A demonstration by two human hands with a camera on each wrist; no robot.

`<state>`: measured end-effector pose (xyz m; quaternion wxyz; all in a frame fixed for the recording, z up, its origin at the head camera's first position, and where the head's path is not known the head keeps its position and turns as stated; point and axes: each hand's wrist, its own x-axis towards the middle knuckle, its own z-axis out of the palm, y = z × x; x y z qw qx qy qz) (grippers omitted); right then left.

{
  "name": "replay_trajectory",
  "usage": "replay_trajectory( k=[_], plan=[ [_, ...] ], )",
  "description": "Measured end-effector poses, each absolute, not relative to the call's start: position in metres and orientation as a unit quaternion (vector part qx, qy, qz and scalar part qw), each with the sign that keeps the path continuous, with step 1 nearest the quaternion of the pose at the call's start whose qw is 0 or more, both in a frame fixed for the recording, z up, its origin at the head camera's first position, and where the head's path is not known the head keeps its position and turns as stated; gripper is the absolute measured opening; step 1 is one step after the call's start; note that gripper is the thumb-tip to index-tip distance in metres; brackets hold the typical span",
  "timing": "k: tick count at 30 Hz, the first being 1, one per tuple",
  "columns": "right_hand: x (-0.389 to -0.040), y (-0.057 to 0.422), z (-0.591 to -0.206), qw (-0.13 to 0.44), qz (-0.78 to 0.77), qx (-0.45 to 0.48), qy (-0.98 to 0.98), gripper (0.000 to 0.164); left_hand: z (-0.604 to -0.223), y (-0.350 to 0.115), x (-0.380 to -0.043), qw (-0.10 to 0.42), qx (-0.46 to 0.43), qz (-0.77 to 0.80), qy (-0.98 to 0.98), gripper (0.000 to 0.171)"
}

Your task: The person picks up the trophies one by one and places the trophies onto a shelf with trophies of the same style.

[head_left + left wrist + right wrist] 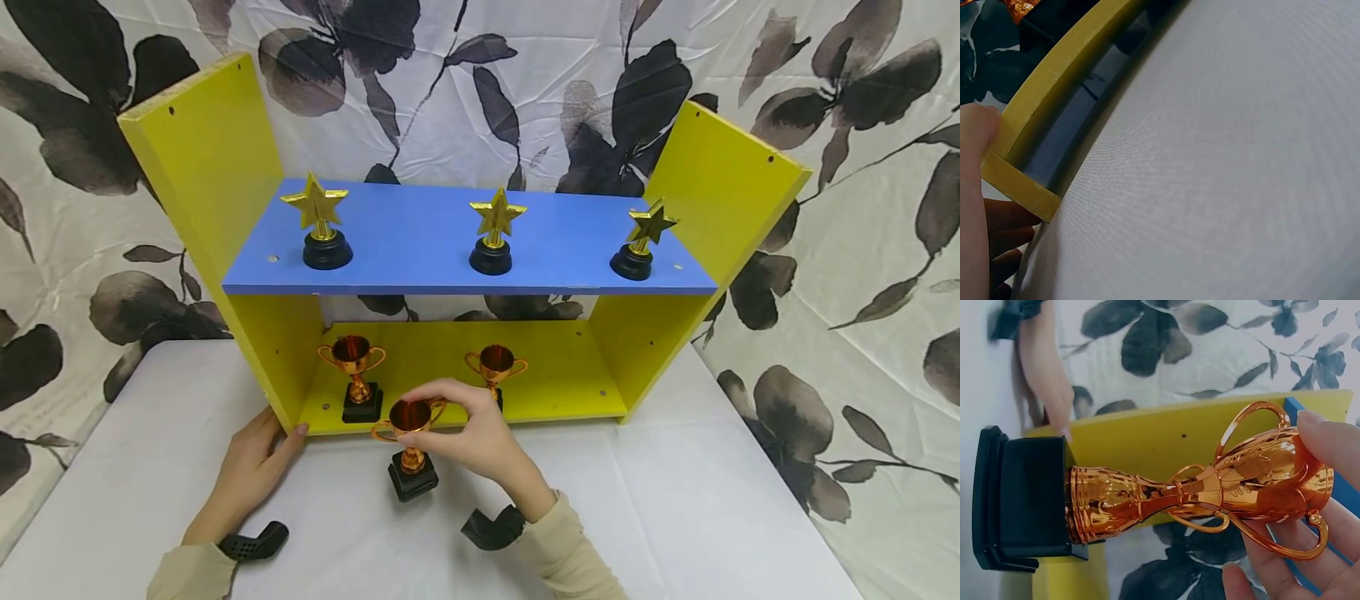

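Observation:
My right hand [480, 433] holds a copper-coloured trophy cup [412, 461] by its bowl, thumb on the near side and fingers on the far side. The cup is upright, slightly tilted, in front of the shelf unit's bottom board. Its black square base [1032, 497] and two curled handles show in the right wrist view. At the lower left corner of the yellow and blue shelf unit [247, 325], my left hand [251, 467] grips the side panel, thumb in front and fingers round the outside. In the left wrist view the thumb [979, 128] lies against the yellow edge.
Two more copper trophy cups, one at left [361, 400] and one further right [497, 364], stand on the yellow bottom board [555, 367]. Three gold star trophies on black bases stand along the blue shelf [405, 237]. White cloth [675, 508] covers the table; floral cloth hangs behind.

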<state>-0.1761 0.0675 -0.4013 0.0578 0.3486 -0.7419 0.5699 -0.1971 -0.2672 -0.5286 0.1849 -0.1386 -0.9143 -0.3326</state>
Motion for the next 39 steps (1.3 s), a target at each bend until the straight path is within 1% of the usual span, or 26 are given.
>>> replay_trajectory(
  k=[6,14,22,28,39],
  plan=[
    [-0.176,0.078,-0.401,0.071,0.574,0.356,-0.734,0.038,-0.528,-0.266,-0.197,0.182,-0.136,-0.335,-0.914,0.051],
    [-0.174,0.095,-0.397,0.075,0.583,0.343,-0.733,0.041,-0.527,-0.266,-0.197,0.179,-0.135,-0.336,-0.915,0.052],
    [-0.168,0.107,-0.388,0.079,0.579,0.332,-0.741,0.038,-0.527,-0.265,-0.196,0.176,-0.132,-0.336,-0.916,0.053],
    [-0.171,0.12,-0.393,0.079,0.581,0.326,-0.741,0.039,-0.526,-0.265,-0.195,0.175,-0.131,-0.338,-0.915,0.052],
    [-0.173,0.14,-0.396,0.088,0.577,0.325,-0.744,0.036,-0.524,-0.264,-0.193,0.174,-0.13,-0.337,-0.916,0.052]
  ],
)
